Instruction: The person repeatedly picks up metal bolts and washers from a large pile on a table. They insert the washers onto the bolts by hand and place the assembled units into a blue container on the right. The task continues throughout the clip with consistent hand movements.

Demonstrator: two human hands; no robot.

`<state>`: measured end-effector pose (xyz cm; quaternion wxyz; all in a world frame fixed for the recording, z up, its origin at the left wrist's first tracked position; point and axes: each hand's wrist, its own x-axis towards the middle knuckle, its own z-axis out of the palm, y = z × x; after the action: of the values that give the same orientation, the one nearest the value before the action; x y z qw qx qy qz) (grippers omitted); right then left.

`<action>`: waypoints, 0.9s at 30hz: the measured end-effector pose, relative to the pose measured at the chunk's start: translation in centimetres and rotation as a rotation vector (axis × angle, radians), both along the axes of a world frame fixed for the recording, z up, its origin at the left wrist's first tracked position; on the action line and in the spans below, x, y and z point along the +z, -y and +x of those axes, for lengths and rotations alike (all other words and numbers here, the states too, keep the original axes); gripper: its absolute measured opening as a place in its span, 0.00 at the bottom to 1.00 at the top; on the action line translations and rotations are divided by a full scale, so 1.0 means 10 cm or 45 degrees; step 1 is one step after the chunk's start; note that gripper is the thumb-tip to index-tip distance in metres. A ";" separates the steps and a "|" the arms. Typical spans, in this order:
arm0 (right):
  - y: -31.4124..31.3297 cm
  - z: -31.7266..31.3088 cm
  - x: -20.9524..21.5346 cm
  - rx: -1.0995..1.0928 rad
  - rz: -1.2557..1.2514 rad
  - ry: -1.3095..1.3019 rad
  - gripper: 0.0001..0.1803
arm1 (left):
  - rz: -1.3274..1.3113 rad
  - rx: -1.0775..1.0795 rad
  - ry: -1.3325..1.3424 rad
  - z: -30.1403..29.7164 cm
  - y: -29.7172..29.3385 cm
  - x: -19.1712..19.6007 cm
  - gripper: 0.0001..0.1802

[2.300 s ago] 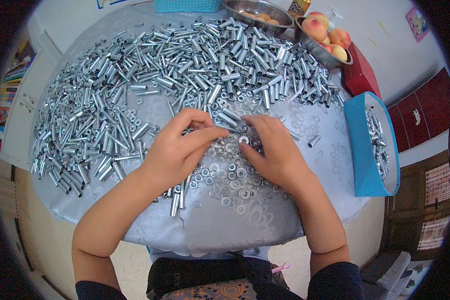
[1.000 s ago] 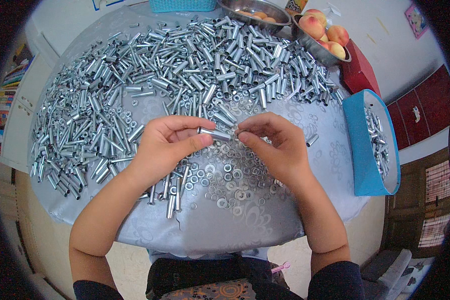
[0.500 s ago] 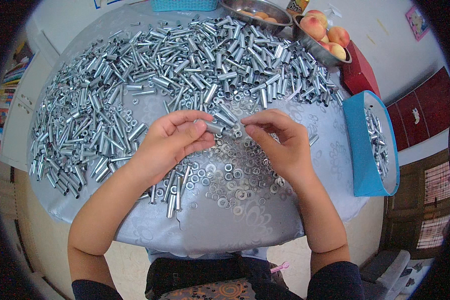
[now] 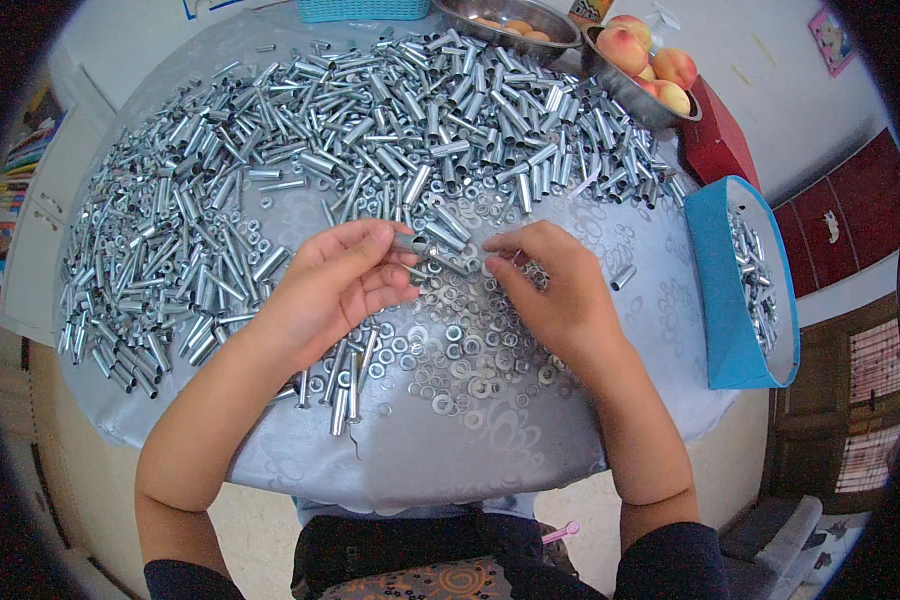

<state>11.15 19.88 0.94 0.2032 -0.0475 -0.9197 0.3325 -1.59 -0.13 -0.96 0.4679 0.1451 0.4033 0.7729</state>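
Observation:
My left hand point(image 4: 335, 270) is closed around a short metal sleeve point(image 4: 410, 243), with thumb and forefinger on it and its end pointing right. Below the sleeve, a thin metal piece shows by the lower fingers; its kind is unclear. My right hand point(image 4: 550, 275) hovers just to the right, thumb and forefinger curled near each other in a pinch; what they hold, if anything, is too small to make out. Under both hands lie loose washers point(image 4: 480, 385) and hex nuts point(image 4: 454, 334). Several bolts and sleeves point(image 4: 340, 408) lie near the table's front edge.
A large heap of metal sleeves and bolts point(image 4: 370, 110) covers the far and left table. At right stands a blue bin point(image 4: 710, 290) holding metal parts. Behind are a peach bowl point(image 4: 610, 85), a metal bowl point(image 4: 470, 30), a red box point(image 4: 715, 135) and a blue basket point(image 4: 365, 8).
My left thumb has lifted up along the sleeve, and the fingers have opened a little, showing a thin metal piece below. My right hand has shifted slightly left, its fingers still curled.

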 end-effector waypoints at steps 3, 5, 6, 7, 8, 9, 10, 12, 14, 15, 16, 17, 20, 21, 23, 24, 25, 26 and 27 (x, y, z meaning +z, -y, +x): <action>0.01 0.01 -0.02 0.081 0.105 0.049 0.08 | 0.029 -0.005 0.054 -0.03 0.01 -0.04 0.16; 0.02 0.00 -0.04 0.103 0.176 0.083 0.09 | 0.005 0.034 0.083 -0.03 0.02 -0.05 0.17; 0.02 0.00 -0.06 0.113 0.175 0.089 0.09 | 0.029 0.044 0.147 -0.04 0.01 -0.05 0.15; 0.01 0.00 -0.08 0.123 0.175 0.095 0.09 | 0.053 0.053 0.211 -0.04 0.01 -0.03 0.14; 0.01 0.00 -0.09 0.132 0.175 0.101 0.09 | 0.076 0.062 0.276 -0.05 0.01 -0.03 0.13; 0.02 0.00 -0.09 0.127 0.191 0.089 0.09 | 0.114 0.049 0.299 -0.06 0.02 -0.04 0.13; 0.04 -0.01 -0.08 0.121 0.207 0.078 0.09 | 0.152 0.035 0.323 -0.08 0.04 -0.07 0.12; 0.04 -0.02 -0.09 0.123 0.249 0.059 0.09 | 0.174 0.019 0.333 -0.09 0.04 -0.08 0.12; 0.02 -0.03 -0.12 0.139 0.302 0.045 0.09 | 0.141 0.016 0.305 -0.08 0.03 -0.06 0.12; 0.02 -0.03 -0.12 0.145 0.323 0.042 0.09 | 0.146 0.014 0.303 -0.08 0.03 -0.06 0.12; 0.02 -0.03 -0.11 0.150 0.345 0.038 0.09 | 0.150 0.012 0.301 -0.08 0.03 -0.07 0.12; 0.02 -0.04 -0.11 0.156 0.366 0.035 0.09 | 0.154 0.010 0.299 -0.08 0.03 -0.07 0.12; 0.02 -0.05 -0.11 0.159 0.441 -0.081 0.08 | 0.126 0.005 0.263 -0.08 0.03 -0.06 0.12; 0.02 -0.05 -0.12 0.159 0.449 -0.057 0.08 | 0.099 0.015 0.235 -0.07 0.02 -0.06 0.12; 0.03 -0.05 -0.11 0.159 0.466 -0.011 0.08 | 0.045 0.035 0.178 -0.05 0.01 -0.04 0.12; 0.05 -0.04 -0.10 0.141 0.336 -0.023 0.08 | 0.023 0.038 0.152 -0.04 0.01 -0.03 0.13; 0.08 -0.04 -0.08 0.122 0.205 -0.036 0.08 | 0.001 0.041 0.126 -0.03 0.00 -0.02 0.13; 0.10 -0.02 -0.06 0.103 0.075 -0.048 0.08 | -0.022 0.044 0.100 -0.02 0.00 -0.01 0.13; 0.13 -0.01 -0.02 0.107 -0.034 -0.085 0.07 | -0.031 0.032 0.080 -0.01 -0.01 0.00 0.13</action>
<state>11.07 18.59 0.74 0.2189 -0.0004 -0.9091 0.3544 -1.65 0.00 -0.91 0.4723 0.1100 0.3997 0.7778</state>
